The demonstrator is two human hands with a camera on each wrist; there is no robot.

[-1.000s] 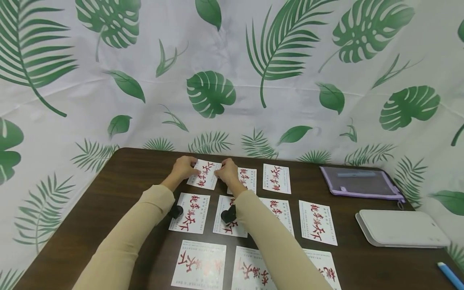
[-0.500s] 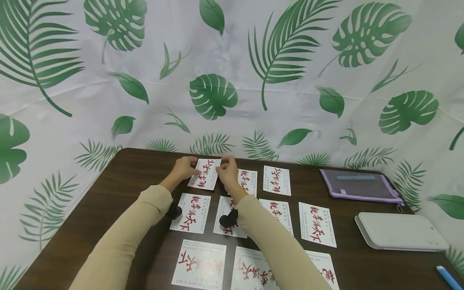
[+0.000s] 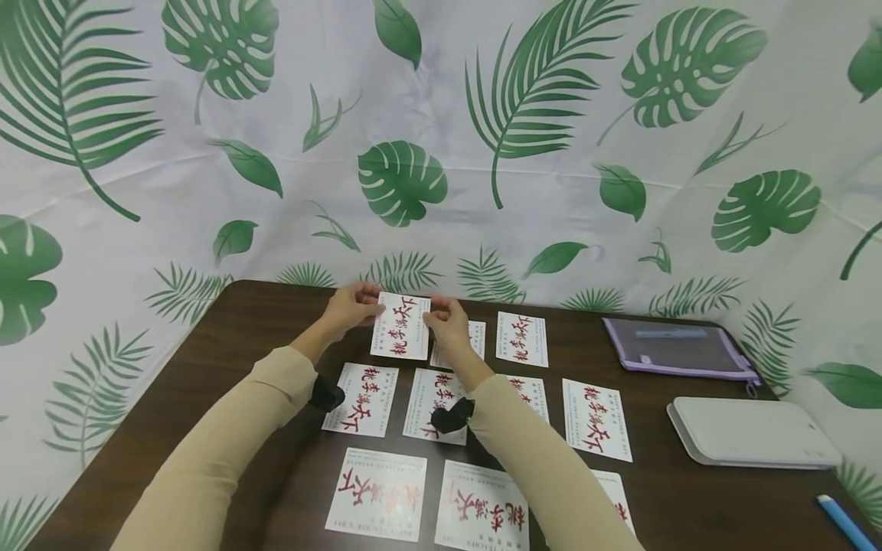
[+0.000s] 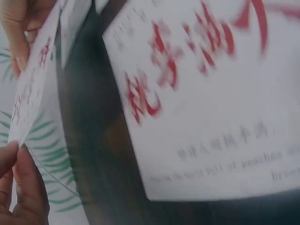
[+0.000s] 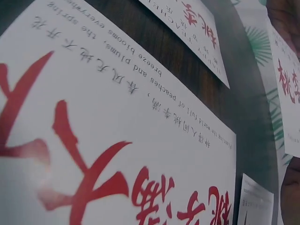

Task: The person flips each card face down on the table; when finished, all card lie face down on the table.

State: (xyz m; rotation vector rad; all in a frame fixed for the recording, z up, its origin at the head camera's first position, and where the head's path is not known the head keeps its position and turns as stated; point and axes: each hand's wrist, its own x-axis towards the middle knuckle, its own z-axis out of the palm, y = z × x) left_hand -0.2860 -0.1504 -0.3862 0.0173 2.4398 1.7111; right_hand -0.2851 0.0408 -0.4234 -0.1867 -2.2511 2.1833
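Note:
A white card [image 3: 402, 327] with red brush-style characters is held raised and tilted at the back of the table. My left hand [image 3: 351, 308] pinches its left edge between thumb and fingers. The right hand [image 3: 451, 329] pinches the opposite edge. In the left wrist view the held card [image 4: 35, 89] shows edge-on, with the left thumb and fingers at its lower corner. The right wrist view has the held card [image 5: 287, 84] cut off at the right border. Just behind the right hand, a similar card [image 3: 477, 344] is partly covered by that hand.
More such cards lie in rows, including one front card [image 3: 376, 493] and one at back right [image 3: 521, 339]. A purple-edged mesh pouch [image 3: 678, 348], a white flat case [image 3: 754, 432] and a blue pen [image 3: 846, 522] are on the right. A leaf-print cloth [image 3: 537, 222] hangs behind the table.
Both hands have lifted the card and brought it slightly right, its face now tipped more toward the head camera. The cards on the table keep their places.

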